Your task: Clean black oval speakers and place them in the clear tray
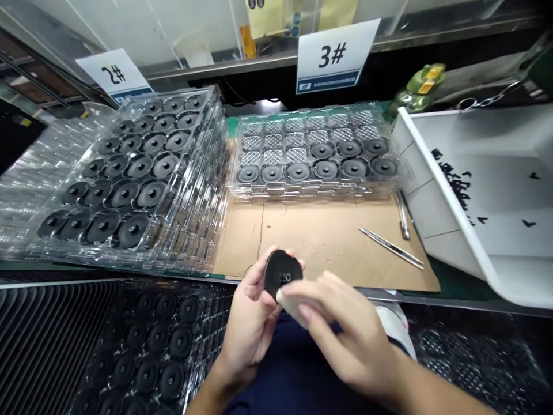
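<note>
Low in the middle of the head view, my left hand is closed round the rim of a black round plastic disc. The disc is tilted with its small central hub facing me. My right hand pinches a pale whitish piece, whose tip meets the lower edge of the disc; its exact kind I cannot make out. Beyond both hands, a clear plastic blister tray holds similar discs in its front pockets, while several pockets at the back left have no disc.
On the left rises a stack of clear trays filled with black discs. Tweezers and a metal-tipped tool lie on the cardboard. A white bin with small black bits stands right, a green bottle behind it.
</note>
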Available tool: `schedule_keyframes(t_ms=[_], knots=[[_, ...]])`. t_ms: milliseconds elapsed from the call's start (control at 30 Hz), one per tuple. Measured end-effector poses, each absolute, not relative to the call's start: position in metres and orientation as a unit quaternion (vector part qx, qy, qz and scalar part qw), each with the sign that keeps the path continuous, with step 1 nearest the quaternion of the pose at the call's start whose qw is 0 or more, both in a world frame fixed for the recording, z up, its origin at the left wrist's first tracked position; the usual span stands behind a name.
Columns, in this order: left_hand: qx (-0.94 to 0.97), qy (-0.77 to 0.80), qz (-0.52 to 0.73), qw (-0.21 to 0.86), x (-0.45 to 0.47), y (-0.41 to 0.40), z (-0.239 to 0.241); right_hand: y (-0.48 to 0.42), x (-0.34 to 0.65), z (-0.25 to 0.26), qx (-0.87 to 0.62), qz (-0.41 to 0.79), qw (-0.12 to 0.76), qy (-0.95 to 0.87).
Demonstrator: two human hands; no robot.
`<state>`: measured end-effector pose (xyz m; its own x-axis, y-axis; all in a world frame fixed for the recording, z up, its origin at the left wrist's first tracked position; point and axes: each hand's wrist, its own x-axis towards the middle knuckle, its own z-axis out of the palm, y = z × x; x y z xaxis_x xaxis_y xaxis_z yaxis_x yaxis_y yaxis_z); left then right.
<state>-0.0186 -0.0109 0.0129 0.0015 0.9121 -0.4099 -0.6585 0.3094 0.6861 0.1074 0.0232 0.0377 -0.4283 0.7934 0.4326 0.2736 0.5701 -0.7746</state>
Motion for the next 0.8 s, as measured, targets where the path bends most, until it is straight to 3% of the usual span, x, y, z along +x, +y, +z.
schedule_keyframes(t_ms=[167, 300, 500, 633, 733, 800], knots=[[0.184, 0.384, 0.561, 0.71, -0.01, -0.01, 0.019, 0.025, 0.114, 0.042, -0.362, 0.266, 0.475, -0.756], [0.163, 0.386, 0.554, 0.72, -0.009, -0.01, 0.02, 0.017, 0.123, 0.04, -0.328, 0.296, 0.452, -0.775], [0.185, 0.374, 0.546, 0.726, 0.002, -0.008, 0.026, 0.023, 0.132, 0.048, -0.362, 0.239, 0.48, -0.763], [0.152, 0.369, 0.527, 0.75, 0.0, -0.009, 0.026, 0.01, 0.154, 0.041, -0.359, 0.281, 0.406, -0.792], [0.134, 0.353, 0.518, 0.767, 0.004, -0.01, 0.023, 0.014, 0.162, 0.042, -0.436, 0.214, 0.367, -0.794], [0.126, 0.347, 0.507, 0.779, 0.008, -0.009, 0.024, 0.026, 0.16, 0.046, -0.384, 0.161, 0.385, -0.824]])
